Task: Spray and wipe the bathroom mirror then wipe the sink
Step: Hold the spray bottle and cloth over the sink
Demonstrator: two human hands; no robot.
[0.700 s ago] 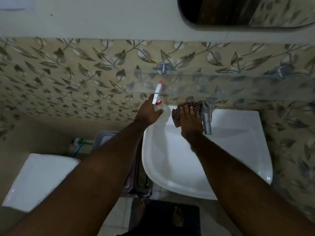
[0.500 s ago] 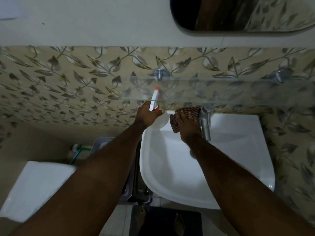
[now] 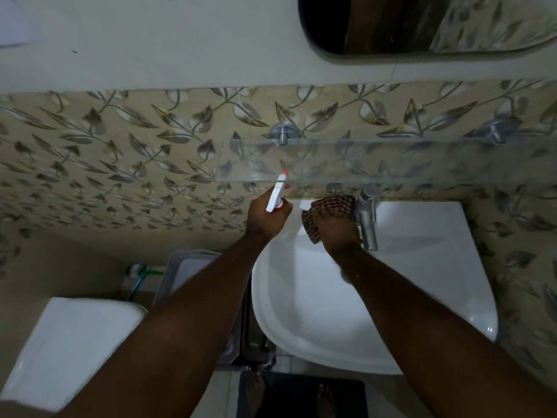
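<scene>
Left hand (image 3: pixel 265 217): fingers wrapped round the neck of a spray bottle (image 3: pixel 275 198), white trigger head with red nozzle pointing up and away, its tip just under the front edge of the glass shelf (image 3: pixel 422 161); the bottle's body is largely hidden behind the hand, over the sink's back left corner. Right hand (image 3: pixel 339 233): fingers curled over a bunched checked cloth (image 3: pixel 330 206), held against the back ledge of the white sink (image 3: pixel 422 285), touching or just beside the chrome tap (image 3: pixel 369 226) on its left. Mirror (image 3: pixel 376 25): on the plain wall above the leaf-patterned tiles (image 3: pixel 120 161), well apart from both hands. White toilet cistern (image 3: pixel 69 342): lower left. Dark floor mat (image 3: pixel 301 396): below the sink.
</scene>
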